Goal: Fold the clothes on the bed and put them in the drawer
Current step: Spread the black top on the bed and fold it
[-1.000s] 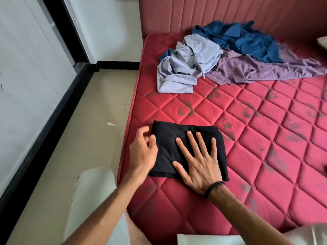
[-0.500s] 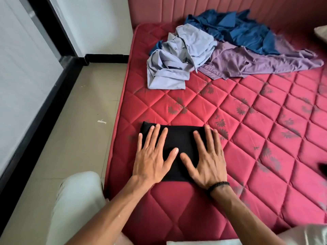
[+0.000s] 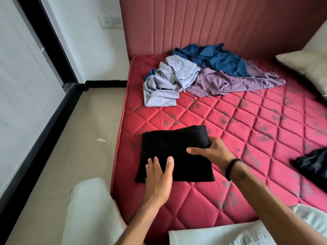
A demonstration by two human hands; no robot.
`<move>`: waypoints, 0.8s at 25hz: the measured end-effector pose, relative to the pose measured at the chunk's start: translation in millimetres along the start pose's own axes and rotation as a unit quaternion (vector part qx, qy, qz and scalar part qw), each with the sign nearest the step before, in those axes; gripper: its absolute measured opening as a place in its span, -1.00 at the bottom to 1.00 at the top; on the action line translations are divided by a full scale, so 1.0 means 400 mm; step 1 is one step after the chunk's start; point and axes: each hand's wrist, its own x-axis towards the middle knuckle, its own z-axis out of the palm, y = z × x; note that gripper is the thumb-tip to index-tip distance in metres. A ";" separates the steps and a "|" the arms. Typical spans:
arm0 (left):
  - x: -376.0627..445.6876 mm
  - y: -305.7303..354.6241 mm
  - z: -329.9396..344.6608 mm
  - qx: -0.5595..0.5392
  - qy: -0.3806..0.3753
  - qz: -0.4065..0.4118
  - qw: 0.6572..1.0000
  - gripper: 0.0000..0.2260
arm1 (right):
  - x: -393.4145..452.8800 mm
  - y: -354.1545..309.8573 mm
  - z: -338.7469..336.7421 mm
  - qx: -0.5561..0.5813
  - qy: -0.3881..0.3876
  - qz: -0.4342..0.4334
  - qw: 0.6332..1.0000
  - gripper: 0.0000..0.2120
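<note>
A folded black garment [image 3: 169, 144] lies near the left edge of the red quilted mattress [image 3: 247, 124]. My right hand [image 3: 212, 151] grips its right edge, thumb on top and fingers tucked under the fold. My left hand [image 3: 159, 175] rests flat on the near left part of the garment with fingers straight. Farther up the bed lies a loose pile: a light blue shirt [image 3: 168, 82], a purple shirt [image 3: 230, 82] and a dark blue garment [image 3: 217, 57].
A dark crumpled garment [image 3: 315, 163] sits at the bed's right edge. A beige pillow [image 3: 307, 66] leans at the padded headboard [image 3: 212, 23]. Tiled floor [image 3: 74, 142] runs along the bed's left side beside a wall with a black skirting. My knee [image 3: 88, 206] is at the mattress corner.
Both hands were pressing flat on the black garment; now my right hand has moved to its right edge and taken hold. The camera tilted up, showing more headboard.
</note>
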 end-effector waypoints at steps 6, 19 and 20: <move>-0.065 0.215 -0.152 -0.497 -0.185 -0.099 0.842 -0.42 | -0.191 -0.138 -0.007 -0.398 -0.028 -0.425 0.813 -0.59; 0.073 0.017 -0.010 -0.091 0.038 -0.084 0.992 -0.41 | -0.242 0.138 0.036 -0.366 -0.079 -0.177 0.910 -0.36; 0.076 -0.027 -0.011 -0.035 0.089 -0.047 0.994 -0.42 | -0.218 0.176 0.043 -0.334 -0.003 -0.161 0.929 -0.38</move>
